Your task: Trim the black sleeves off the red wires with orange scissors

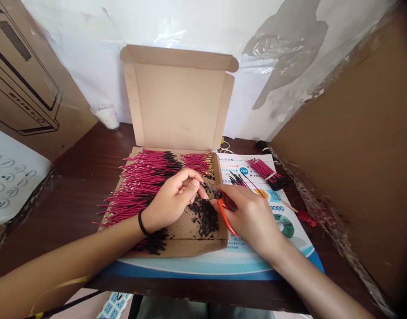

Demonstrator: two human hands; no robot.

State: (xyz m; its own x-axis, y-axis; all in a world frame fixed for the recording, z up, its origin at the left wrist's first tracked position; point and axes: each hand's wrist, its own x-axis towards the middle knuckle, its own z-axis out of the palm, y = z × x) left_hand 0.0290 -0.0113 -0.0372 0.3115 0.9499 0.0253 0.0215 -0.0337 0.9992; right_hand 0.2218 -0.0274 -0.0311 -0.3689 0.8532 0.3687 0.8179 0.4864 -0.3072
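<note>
While the left hand (172, 199) pinches a thin dark wire (210, 189) between its fingertips at centre frame, the right hand (248, 219) is clamped around orange-handled wire cutters (226, 217), their tips at the wire. Black clippings (205, 215) lie in the cardboard box (180, 106), beside a mass of red wires (140, 186). A firm pinch right beside the tips should keep the work clean and even.

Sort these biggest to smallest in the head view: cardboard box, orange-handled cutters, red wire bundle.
1. Cardboard box.
2. Orange-handled cutters and red wire bundle: too close to rank; the right hand hides some.
</note>
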